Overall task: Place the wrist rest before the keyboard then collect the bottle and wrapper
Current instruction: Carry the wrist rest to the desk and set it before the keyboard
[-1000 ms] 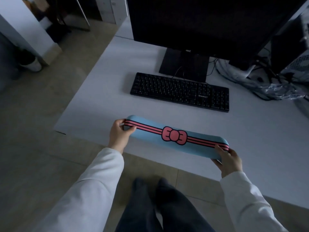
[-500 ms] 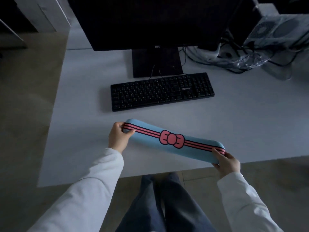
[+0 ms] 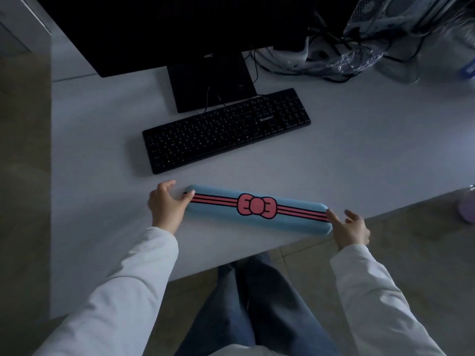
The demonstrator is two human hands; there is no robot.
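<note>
The blue wrist rest (image 3: 257, 217) with red stripes and a red bow lies flat on the white desk (image 3: 102, 176), a little in front of the black keyboard (image 3: 226, 129) and slanted to it. My left hand (image 3: 167, 204) is at its left end, thumb resting on top and fingers spread clear. At the right end, my right hand (image 3: 349, 227) touches it with the thumb, fingers apart. Crumpled clear plastic wrapping (image 3: 359, 57) lies at the desk's back right among cables. A clear shape with a blue label (image 3: 468, 69), perhaps the bottle, is cut off by the right edge.
A dark monitor (image 3: 180, 27) on its stand (image 3: 210, 80) rises behind the keyboard. Black cables (image 3: 323, 39) tangle at the back right. A pale purple object (image 3: 466, 206) shows at the right frame edge beyond the desk's front edge. My legs are below the desk edge.
The wrist rest has gone from held in the air near the desk's front edge down onto the desk, closer to the keyboard. Both hands have loosened, fingers now spread.
</note>
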